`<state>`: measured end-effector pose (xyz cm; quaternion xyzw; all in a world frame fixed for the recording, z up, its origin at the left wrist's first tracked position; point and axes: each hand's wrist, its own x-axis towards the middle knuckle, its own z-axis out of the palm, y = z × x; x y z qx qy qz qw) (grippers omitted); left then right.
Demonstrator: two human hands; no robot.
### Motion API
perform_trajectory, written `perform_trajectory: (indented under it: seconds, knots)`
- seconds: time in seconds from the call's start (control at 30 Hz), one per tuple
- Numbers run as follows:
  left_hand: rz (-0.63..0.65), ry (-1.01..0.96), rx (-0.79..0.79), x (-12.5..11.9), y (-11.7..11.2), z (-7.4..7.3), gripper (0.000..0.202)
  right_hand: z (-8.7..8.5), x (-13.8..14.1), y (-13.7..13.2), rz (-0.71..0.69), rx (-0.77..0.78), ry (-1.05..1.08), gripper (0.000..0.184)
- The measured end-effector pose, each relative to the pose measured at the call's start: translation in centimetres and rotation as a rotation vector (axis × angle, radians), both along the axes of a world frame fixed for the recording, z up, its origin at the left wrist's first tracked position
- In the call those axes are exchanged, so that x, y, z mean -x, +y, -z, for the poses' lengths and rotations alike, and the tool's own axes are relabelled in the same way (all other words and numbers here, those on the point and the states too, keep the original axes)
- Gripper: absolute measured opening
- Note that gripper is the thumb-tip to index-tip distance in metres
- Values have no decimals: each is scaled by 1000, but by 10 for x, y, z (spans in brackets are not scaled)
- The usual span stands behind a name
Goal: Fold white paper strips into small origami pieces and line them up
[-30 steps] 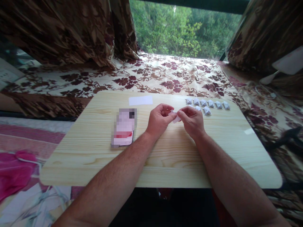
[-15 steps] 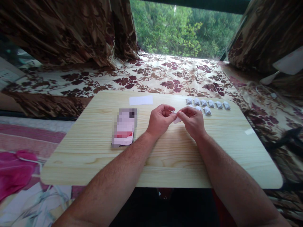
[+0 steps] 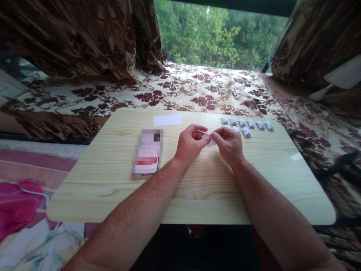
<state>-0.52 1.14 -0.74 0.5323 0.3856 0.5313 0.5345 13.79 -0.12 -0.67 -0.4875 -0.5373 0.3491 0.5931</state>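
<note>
A small folded piece of white paper (image 3: 210,142) is pinched between my two hands above the middle of the table. My left hand (image 3: 191,142) grips its left side between thumb and fingers. On the other side, my right hand (image 3: 228,143) has thumb and forefinger closed on the paper, and the fingers hide part of it. Just beyond my right hand stand several small folded paper shapes (image 3: 251,123) in two rows. The nearer row (image 3: 246,132) is partly covered by that hand.
A phone (image 3: 148,152), its screen blurred out, lies left of my hands on the wooden table (image 3: 113,188). Behind it is a flat white paper strip (image 3: 167,119). Past the table's far edge spreads a flowered cloth (image 3: 175,90) below a window. Pink fabric (image 3: 19,203) lies at lower left.
Both hands keep their pinch on the paper, with barely any finger movement. The whole view has shifted very slightly; the objects on the table stay in place.
</note>
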Motion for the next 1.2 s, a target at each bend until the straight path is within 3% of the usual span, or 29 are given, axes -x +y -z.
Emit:
perform_trajectory:
  seconds: [0.27,1.2]
  knots:
    - [10,14,-8,1,-1,-2,31,-2,0,-1,-56,11,5,10]
    - [47,-5,-40,-1,-2,-3,28,-1,1,-2,-38,21,-1,9]
